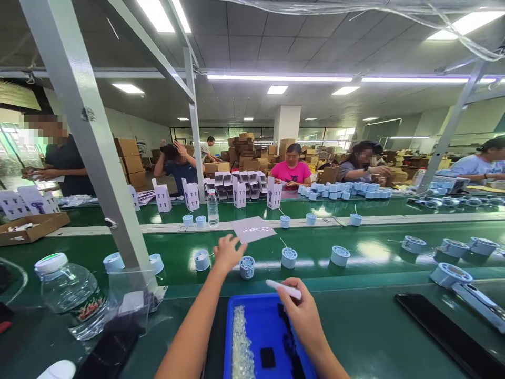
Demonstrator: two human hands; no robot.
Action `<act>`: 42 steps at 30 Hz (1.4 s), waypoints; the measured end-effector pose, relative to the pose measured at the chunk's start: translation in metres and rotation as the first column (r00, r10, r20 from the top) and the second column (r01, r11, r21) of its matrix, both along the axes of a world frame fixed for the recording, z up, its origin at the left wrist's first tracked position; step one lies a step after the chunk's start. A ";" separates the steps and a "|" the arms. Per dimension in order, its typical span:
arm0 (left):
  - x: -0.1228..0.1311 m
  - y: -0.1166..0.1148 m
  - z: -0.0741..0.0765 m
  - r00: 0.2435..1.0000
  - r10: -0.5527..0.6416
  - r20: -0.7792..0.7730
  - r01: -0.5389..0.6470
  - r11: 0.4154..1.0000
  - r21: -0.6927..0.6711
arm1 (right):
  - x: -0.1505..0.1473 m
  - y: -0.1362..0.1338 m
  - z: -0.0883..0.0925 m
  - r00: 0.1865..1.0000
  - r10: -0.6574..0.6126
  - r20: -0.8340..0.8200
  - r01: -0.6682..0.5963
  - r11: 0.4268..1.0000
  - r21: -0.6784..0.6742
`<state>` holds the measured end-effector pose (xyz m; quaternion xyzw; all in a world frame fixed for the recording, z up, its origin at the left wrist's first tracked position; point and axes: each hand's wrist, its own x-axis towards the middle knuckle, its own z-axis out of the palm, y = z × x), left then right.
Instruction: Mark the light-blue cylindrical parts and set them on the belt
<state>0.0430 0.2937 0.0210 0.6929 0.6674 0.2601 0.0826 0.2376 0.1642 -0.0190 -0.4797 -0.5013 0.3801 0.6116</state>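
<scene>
The right hand (304,310) pinches a slim white stick-shaped tool (284,289), its tip pointing left, above a bright blue rectangular plastic tray (256,316). In the tray lie a long heap of tiny clear crystal beads (241,342), a small black square pad (267,358) and a dark strip (290,337). The left hand (229,253) is well apart from the right and open, its fingers spread and holding nothing. It is just beside a small round pale-blue cup with a perforated top (246,267) standing on a glossy green conveyor belt (366,250); I cannot tell whether they touch. A flat black tablet (445,337) lies on the dark green bench (355,342) to the right, and a clear plastic water bottle with a white cap (70,295) stands to the left beside a clear plastic bag (130,297). More pale-blue cups (289,258) dot the belt, and a lilac paper sheet (252,229) lies on a pale strip beyond them. Farther off stand white boxes printed in purple (161,195), then co-workers (291,171) seated at the far bench, with stacked brown cardboard cartons (128,163) behind.
</scene>
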 end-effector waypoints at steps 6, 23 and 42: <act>-0.061 0.006 -0.008 0.955 0.287 -0.079 -0.298 0.921 -0.252 | -0.008 -0.001 -0.001 0.990 0.122 -0.070 -0.119 0.992 0.052; -0.021 0.006 0.027 0.893 0.003 0.450 0.024 0.998 -0.054 | -0.015 -0.005 -0.010 0.920 0.374 0.118 -0.376 0.927 -0.012; -0.010 -0.003 0.037 0.899 -0.039 0.435 0.077 0.995 -0.070 | 0.013 -0.002 0.002 0.822 -0.198 0.534 0.038 0.955 0.295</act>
